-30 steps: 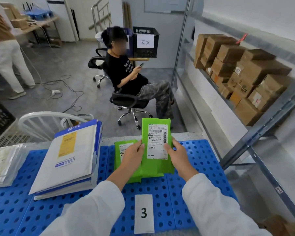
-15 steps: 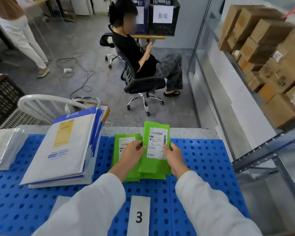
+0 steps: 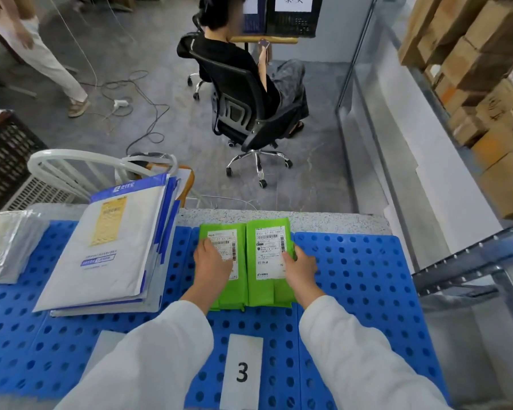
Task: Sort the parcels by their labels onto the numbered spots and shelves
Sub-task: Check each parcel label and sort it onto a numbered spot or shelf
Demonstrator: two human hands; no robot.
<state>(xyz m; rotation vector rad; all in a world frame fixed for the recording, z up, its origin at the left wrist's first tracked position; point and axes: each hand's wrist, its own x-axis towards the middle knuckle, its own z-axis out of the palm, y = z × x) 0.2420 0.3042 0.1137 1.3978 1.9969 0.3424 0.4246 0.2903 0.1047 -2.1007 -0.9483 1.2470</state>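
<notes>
Two green parcels with white labels lie side by side on the blue perforated pallet (image 3: 353, 270), behind the white card marked 3 (image 3: 242, 371). My left hand (image 3: 212, 264) rests flat on the left green parcel (image 3: 237, 287), covering part of its label. My right hand (image 3: 298, 267) grips the right edge of the right green parcel (image 3: 267, 270), which lies flat beside the other.
A stack of white and blue mailers (image 3: 107, 250) lies to the left, with clear-bagged parcels (image 3: 6, 247) further left. Cardboard boxes (image 3: 486, 84) fill the metal shelf on the right. A person sits on an office chair (image 3: 249, 113) ahead; cables cross the floor.
The green parcel that both hands held tilted up has come down flat beside the other one. My left hand moved off it onto the left parcel. The camera tipped downward.
</notes>
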